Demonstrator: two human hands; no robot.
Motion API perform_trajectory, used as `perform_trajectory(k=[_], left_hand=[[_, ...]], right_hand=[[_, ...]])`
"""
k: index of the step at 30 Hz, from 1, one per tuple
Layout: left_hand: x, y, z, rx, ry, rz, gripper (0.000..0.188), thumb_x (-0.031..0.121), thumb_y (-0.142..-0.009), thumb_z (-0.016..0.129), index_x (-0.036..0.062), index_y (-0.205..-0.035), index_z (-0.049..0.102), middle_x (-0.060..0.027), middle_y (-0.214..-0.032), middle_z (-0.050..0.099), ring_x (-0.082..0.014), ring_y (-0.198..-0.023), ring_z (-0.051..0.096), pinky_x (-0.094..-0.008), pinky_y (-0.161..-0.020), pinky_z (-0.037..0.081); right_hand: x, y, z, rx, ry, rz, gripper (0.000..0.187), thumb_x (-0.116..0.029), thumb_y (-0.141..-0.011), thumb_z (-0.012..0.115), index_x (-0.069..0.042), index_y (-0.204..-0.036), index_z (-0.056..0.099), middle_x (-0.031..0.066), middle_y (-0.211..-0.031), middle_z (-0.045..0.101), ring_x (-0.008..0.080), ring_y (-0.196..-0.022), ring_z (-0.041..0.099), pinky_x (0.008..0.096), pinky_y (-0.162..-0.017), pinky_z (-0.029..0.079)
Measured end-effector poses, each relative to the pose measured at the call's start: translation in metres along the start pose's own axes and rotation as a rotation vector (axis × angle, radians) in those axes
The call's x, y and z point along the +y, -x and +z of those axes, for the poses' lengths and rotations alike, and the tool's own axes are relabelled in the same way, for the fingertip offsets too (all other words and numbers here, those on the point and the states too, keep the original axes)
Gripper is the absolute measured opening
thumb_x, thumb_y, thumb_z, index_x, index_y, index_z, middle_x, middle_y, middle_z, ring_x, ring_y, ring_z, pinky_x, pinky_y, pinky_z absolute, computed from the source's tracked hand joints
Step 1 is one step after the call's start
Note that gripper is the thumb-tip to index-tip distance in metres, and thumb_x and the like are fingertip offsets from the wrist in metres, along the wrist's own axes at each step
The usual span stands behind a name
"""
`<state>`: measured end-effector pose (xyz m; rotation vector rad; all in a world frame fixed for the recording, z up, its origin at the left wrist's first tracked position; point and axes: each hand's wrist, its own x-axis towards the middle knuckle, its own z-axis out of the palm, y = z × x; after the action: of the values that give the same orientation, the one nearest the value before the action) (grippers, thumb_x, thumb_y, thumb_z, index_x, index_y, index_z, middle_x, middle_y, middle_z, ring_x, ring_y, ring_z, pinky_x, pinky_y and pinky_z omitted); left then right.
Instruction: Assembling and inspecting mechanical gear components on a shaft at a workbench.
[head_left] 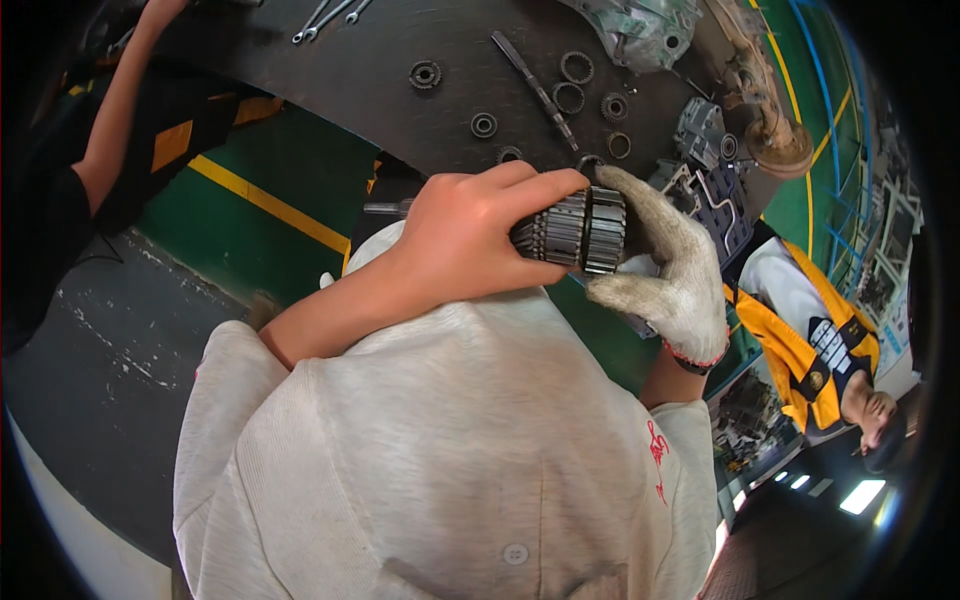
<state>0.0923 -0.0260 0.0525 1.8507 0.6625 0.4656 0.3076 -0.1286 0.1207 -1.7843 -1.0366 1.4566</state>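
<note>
Dark table (390, 65) on the far side, loose gears (425, 75) on it; green floor (310, 150) left. Left grip (455, 230) has a geared shaft (560, 232), gloved right grip (675, 245) around its end.

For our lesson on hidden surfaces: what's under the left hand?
From under the left hand, toothed gears and a shaft end poke out; what its palm covers is hidden.

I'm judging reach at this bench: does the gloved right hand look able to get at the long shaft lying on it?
Probably yes: the shaft lies uncovered just beyond the right hand, though that hand must likely first let go of the geared assembly.
</note>
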Motion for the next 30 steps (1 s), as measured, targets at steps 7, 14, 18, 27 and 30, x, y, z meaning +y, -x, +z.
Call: perform_trajectory(k=[7, 14, 18, 27, 30], left_hand=[[-0.002, 0.007, -0.006, 0.032, -0.065, -0.003, 0.068, 0.018, -0.062, 0.093, 0.0155, -0.127, 0.074, -0.0072, -0.099, 0.075, -0.0296, -0.082, 0.075, -0.0381, -0.069, 0.061], [-0.004, 0.010, -0.012, 0.024, -0.094, 0.016, 0.075, 0.019, -0.060, 0.093, 0.0176, -0.132, 0.072, -0.0066, -0.101, 0.075, -0.0298, -0.081, 0.075, -0.0387, -0.069, 0.062], [-0.004, 0.012, -0.013, 0.044, -0.123, 0.046, 0.076, 0.019, -0.060, 0.093, 0.0183, -0.133, 0.072, -0.0068, -0.099, 0.073, -0.0291, -0.078, 0.075, -0.0386, -0.066, 0.061], [0.002, 0.016, -0.016, 0.032, -0.216, 0.066, 0.078, 0.022, -0.060, 0.093, 0.0153, -0.134, 0.070, -0.0058, -0.095, 0.069, -0.0260, -0.071, 0.073, -0.0373, -0.061, 0.058], [0.005, 0.017, -0.018, 0.008, -0.233, 0.077, 0.078, 0.026, -0.061, 0.094, 0.0137, -0.134, 0.068, -0.0053, -0.095, 0.066, -0.0251, -0.069, 0.072, -0.0369, -0.060, 0.057]], right_hand=[[-0.012, -0.005, 0.011, -0.004, -0.099, 0.070, 0.094, -0.024, -0.066, 0.099, 0.005, -0.147, 0.059, 0.0145, -0.127, 0.073, 0.0165, -0.112, 0.068, 0.0336, -0.098, 0.056], [-0.016, -0.006, 0.018, -0.010, -0.067, 0.098, 0.099, -0.027, -0.066, 0.100, 0.004, -0.149, 0.056, 0.0143, -0.130, 0.071, 0.0174, -0.114, 0.068, 0.0343, -0.100, 0.056], [-0.015, -0.005, 0.021, 0.003, -0.097, 0.093, 0.100, -0.027, -0.065, 0.101, 0.005, -0.149, 0.056, 0.0148, -0.130, 0.071, 0.0181, -0.117, 0.067, 0.0347, -0.100, 0.055], [-0.013, -0.005, 0.027, 0.021, -0.300, 0.180, 0.105, -0.022, -0.064, 0.101, 0.007, -0.151, 0.052, 0.0148, -0.138, 0.066, 0.0205, -0.124, 0.064, 0.0360, -0.107, 0.052], [-0.005, -0.003, 0.024, 0.016, -0.352, 0.163, 0.106, -0.024, -0.064, 0.102, 0.009, -0.152, 0.050, 0.0154, -0.141, 0.064, 0.0225, -0.127, 0.063, 0.0371, -0.109, 0.051]])
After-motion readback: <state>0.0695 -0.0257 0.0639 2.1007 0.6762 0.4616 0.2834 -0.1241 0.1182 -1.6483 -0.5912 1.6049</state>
